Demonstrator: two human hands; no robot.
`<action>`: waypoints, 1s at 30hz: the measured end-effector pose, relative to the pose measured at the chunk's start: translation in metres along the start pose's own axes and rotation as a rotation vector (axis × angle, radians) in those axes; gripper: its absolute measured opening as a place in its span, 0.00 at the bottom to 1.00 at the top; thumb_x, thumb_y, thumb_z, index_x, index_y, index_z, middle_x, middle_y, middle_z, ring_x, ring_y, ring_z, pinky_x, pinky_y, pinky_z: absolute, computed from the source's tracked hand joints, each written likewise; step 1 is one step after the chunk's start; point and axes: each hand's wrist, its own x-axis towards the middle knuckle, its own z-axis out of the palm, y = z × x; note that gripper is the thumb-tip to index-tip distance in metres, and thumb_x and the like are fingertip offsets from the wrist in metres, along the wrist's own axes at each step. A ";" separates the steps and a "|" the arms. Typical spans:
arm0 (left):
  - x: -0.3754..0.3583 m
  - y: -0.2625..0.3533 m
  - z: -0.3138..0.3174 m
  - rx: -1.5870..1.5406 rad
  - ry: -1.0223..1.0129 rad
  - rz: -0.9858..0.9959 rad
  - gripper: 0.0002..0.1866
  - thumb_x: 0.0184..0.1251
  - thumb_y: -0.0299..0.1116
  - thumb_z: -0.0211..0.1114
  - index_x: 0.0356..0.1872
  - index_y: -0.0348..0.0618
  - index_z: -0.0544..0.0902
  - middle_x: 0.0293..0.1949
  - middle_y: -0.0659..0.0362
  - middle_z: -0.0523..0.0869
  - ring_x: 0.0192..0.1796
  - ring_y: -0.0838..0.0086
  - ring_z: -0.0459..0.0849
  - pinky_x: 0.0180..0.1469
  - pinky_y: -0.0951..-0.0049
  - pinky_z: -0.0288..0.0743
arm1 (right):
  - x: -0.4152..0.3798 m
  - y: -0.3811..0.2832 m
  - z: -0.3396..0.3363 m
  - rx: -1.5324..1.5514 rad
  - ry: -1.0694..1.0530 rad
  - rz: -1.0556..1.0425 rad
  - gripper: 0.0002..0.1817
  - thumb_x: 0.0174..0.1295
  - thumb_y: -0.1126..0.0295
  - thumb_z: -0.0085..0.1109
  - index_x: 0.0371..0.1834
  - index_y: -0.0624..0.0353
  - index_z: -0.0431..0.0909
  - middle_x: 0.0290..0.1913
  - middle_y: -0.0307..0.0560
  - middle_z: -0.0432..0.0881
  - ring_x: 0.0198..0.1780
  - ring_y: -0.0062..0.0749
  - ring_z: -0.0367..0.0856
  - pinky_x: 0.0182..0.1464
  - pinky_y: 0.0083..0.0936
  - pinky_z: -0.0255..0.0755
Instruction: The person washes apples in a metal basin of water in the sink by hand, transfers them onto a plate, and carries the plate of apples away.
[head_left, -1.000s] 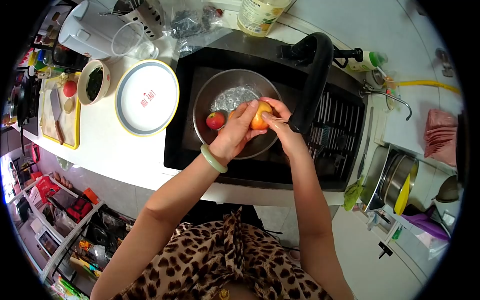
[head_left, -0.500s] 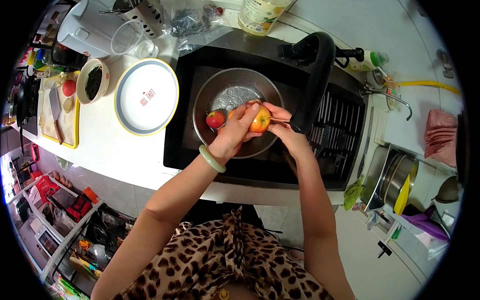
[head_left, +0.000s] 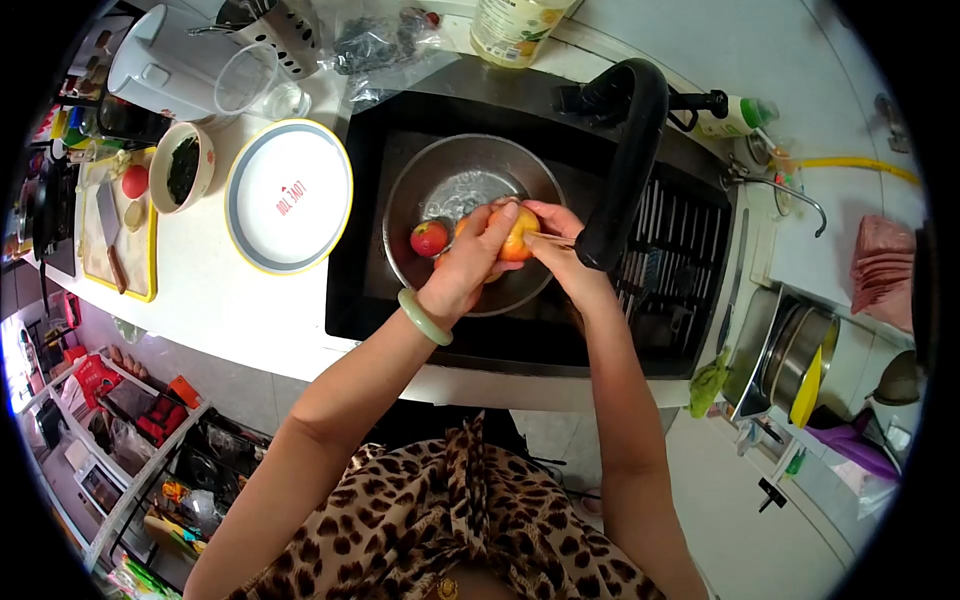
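An orange-red apple [head_left: 519, 240] is held between my two hands, above a round metal basin [head_left: 400, 190] in the black sink. My left hand [head_left: 470, 253] wraps round its left side, with a pale green bangle on the wrist. Against the apple's right side, the fingers of my right hand [head_left: 560, 243] are pressed. Water streams from the black faucet [head_left: 640, 150] beside my right hand. In the basin, to the left of my hands, lies a red apple [head_left: 429, 238]; another fruit is partly hidden behind my left hand.
A white plate [head_left: 290, 180] and a bowl of dark greens [head_left: 184, 168] stand left of the sink. Farther left, a cutting board [head_left: 140, 265] holds a knife [head_left: 108, 220]. The sink's right side has a black rack [head_left: 660, 240].
The fingers of my right hand have moved up and left over the apple, hiding more of its right side. My left hand stays round it.
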 end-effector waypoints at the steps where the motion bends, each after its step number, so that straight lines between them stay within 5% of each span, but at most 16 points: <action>1: 0.000 -0.002 0.001 0.017 0.013 -0.001 0.28 0.72 0.55 0.53 0.59 0.40 0.68 0.53 0.55 0.77 0.55 0.74 0.78 0.51 0.76 0.78 | -0.001 -0.001 -0.001 -0.021 -0.012 0.010 0.20 0.60 0.76 0.63 0.56 0.64 0.75 0.53 0.48 0.80 0.55 0.34 0.78 0.58 0.27 0.72; 9: -0.006 -0.002 0.006 0.026 0.034 -0.019 0.29 0.71 0.56 0.55 0.59 0.42 0.69 0.53 0.56 0.77 0.54 0.73 0.78 0.52 0.73 0.77 | -0.003 -0.016 -0.004 0.183 -0.049 0.159 0.20 0.58 0.78 0.62 0.55 0.63 0.76 0.54 0.48 0.80 0.56 0.33 0.78 0.58 0.27 0.71; 15: -0.007 -0.002 0.008 0.123 0.064 0.003 0.28 0.72 0.55 0.53 0.59 0.42 0.69 0.52 0.57 0.77 0.53 0.75 0.79 0.50 0.76 0.78 | 0.001 0.007 -0.002 -0.087 -0.047 -0.031 0.18 0.60 0.78 0.61 0.55 0.64 0.75 0.54 0.47 0.79 0.56 0.33 0.78 0.58 0.27 0.71; 21: 0.001 0.004 -0.012 -0.215 -0.090 -0.103 0.27 0.73 0.55 0.52 0.60 0.43 0.71 0.52 0.57 0.79 0.52 0.73 0.81 0.45 0.75 0.81 | -0.006 -0.023 -0.007 0.153 -0.053 0.034 0.18 0.66 0.74 0.54 0.59 0.62 0.74 0.59 0.49 0.77 0.60 0.33 0.75 0.64 0.27 0.66; 25: 0.003 0.002 -0.008 -0.435 -0.142 -0.169 0.25 0.73 0.55 0.51 0.58 0.45 0.72 0.52 0.57 0.80 0.53 0.71 0.81 0.51 0.70 0.80 | -0.008 -0.012 0.012 0.027 0.032 -0.148 0.19 0.69 0.73 0.49 0.63 0.61 0.72 0.64 0.52 0.72 0.65 0.33 0.70 0.66 0.28 0.63; 26: 0.004 -0.004 -0.001 -0.529 -0.136 -0.185 0.25 0.73 0.55 0.51 0.58 0.45 0.72 0.53 0.57 0.80 0.54 0.70 0.81 0.54 0.68 0.79 | -0.006 -0.011 0.023 -0.216 0.083 -0.264 0.17 0.70 0.71 0.48 0.60 0.63 0.74 0.61 0.51 0.74 0.61 0.32 0.72 0.63 0.27 0.66; 30: -0.002 -0.006 0.005 -0.506 -0.180 -0.253 0.25 0.72 0.54 0.53 0.58 0.47 0.72 0.55 0.57 0.80 0.56 0.67 0.80 0.58 0.64 0.76 | 0.010 -0.003 0.021 0.152 0.119 0.010 0.17 0.72 0.61 0.46 0.49 0.63 0.78 0.46 0.46 0.80 0.47 0.29 0.77 0.54 0.25 0.70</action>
